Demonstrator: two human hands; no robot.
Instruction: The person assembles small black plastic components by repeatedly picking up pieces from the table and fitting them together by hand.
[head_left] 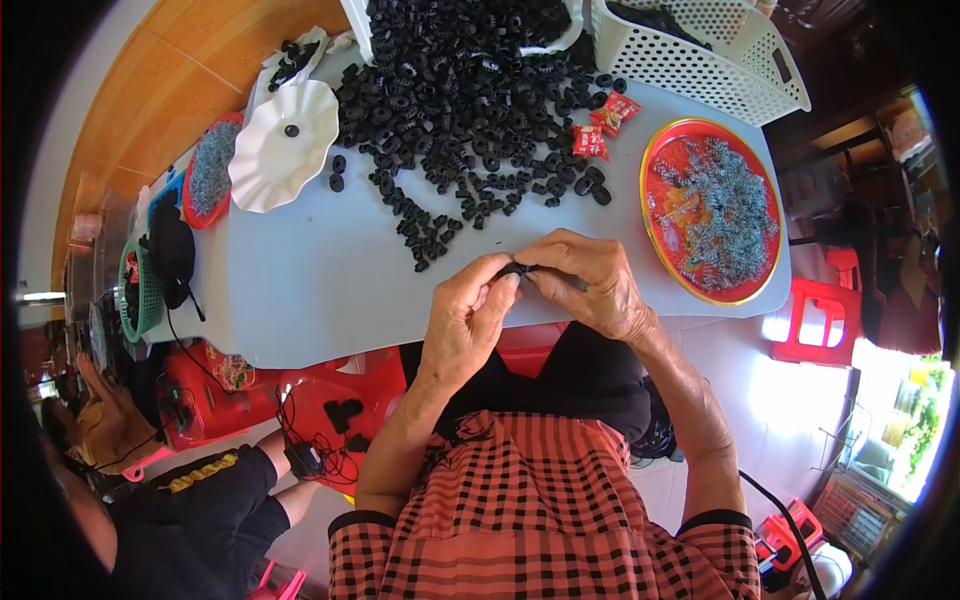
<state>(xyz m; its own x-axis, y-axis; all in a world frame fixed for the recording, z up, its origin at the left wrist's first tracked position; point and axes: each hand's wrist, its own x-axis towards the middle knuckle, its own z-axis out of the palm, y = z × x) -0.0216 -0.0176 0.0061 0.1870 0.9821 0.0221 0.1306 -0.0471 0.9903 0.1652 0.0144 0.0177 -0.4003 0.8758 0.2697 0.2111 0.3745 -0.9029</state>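
Both my hands meet over the near edge of the pale table (300,290). My left hand (472,318) pinches a small black plastic part (516,269) between thumb and fingers. From the other side, my right hand (590,283) closes its thumb and forefinger on the same part. My fingers cover most of it, so its exact shape is hidden. Just beyond my hands spreads a large heap of small black plastic parts (450,120). To the right lies a red round tray (655,225) with a gold rim, holding many small silvery metal springs (730,220).
Two red snack packets (590,142) lie beside the heap. A white perforated basket (690,75) stands at the back right. On the left sit a white scalloped dish (275,165) and another red tray (193,213) of springs. Another person (200,510) sits at lower left, near red stools (330,395).
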